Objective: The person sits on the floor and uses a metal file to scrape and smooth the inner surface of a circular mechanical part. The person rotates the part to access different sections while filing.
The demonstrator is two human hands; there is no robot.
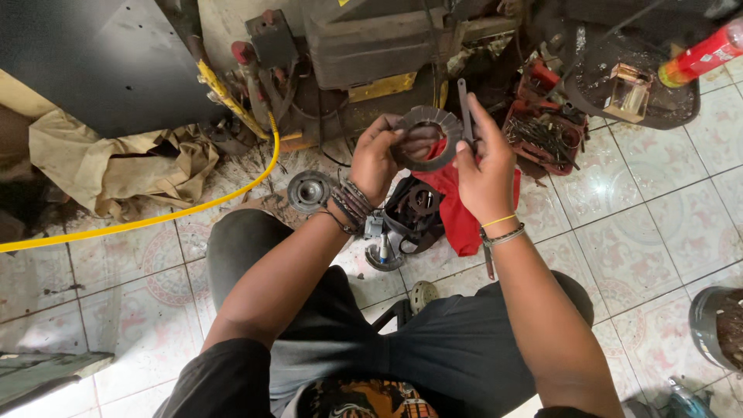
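Observation:
I sit over a tiled floor with both arms raised in front of me. My left hand (375,159) grips the left rim of a grey metal ring disc (425,122) with a ridged face. My right hand (485,166) steadies the disc's right side and holds a thin dark metal tool (464,104) that points upward. A red cloth (457,205) lies on the floor right under the disc, with a dark machine part (414,209) resting beside it.
A round metal hub (309,190) lies left of my left wrist. A yellow hose (155,217) curves across the floor. A red tray of tools (542,128) stands to the right, a red spray can (700,54) at top right, crumpled beige cloth (116,159) at left.

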